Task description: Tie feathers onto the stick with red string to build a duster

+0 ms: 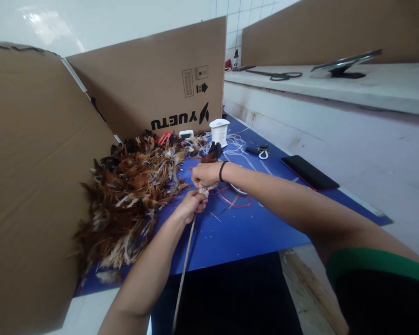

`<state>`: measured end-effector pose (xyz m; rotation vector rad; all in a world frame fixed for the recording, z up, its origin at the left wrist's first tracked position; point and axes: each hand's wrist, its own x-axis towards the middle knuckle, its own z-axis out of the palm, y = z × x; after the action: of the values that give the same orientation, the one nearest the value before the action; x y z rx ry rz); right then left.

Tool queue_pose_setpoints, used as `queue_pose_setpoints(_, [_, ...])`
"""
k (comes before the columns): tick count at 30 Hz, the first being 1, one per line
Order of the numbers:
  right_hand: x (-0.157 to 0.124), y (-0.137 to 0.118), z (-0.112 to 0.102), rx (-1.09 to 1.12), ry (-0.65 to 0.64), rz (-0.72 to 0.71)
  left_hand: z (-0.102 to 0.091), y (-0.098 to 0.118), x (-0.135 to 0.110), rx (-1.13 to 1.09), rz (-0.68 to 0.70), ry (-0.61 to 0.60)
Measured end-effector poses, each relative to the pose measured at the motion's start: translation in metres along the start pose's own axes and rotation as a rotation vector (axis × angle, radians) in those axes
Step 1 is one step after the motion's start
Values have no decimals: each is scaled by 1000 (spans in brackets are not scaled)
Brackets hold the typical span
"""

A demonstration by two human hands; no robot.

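Observation:
My left hand [192, 204] is closed round the upper end of a thin grey stick [183, 270] that runs down toward me. Just above it, my right hand [203, 174] is closed with its fingers pinched at the stick's tip, where a small whitish bundle [204, 190] sits; a black band is on that wrist. Both hands hover over a blue mat [244, 228]. A big pile of brown, black and white feathers [129, 195] lies directly left of the hands.
Cardboard walls [31, 177] enclose the left and back. A white thread spool [219, 131], loose white string, red cord [235, 201], a black phone [309, 172] and small clips [260, 151] lie on the mat. Scissors [282, 75] rest on the raised ledge at the right.

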<state>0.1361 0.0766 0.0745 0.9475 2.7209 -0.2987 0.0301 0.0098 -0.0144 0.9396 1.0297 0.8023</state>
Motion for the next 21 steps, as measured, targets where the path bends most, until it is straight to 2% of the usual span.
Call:
queue_pose_setpoints(9, [5,2,3,-16,-13,-16,-1,-4,3,-26,-18,48])
queue_pose_setpoints(11, [2,1,2,-13,36,-28,-2,-3,3,-36,-17,62])
queue_pose_setpoints(13, [-8,-3,2,-14,220,-50,-3,-1,2,-57,11,57])
queue_pose_setpoints(16, [-35,-14,7,16,709,-53,-6,0,2,-85,65,38])
queue_pose_setpoints(18, [-54,-22,19,109,982,54,-8,1,2,-91,82,33])
queue_pose_setpoints(19, [-60,-24,28,173,1063,132,-8,1,2,-92,86,33])
queue_pose_setpoints(20, [-64,-26,38,253,1086,211,-9,2,2,-92,86,35])
queue_pose_setpoints(21, [-66,-25,50,349,1048,275,-9,2,2,-91,86,39])
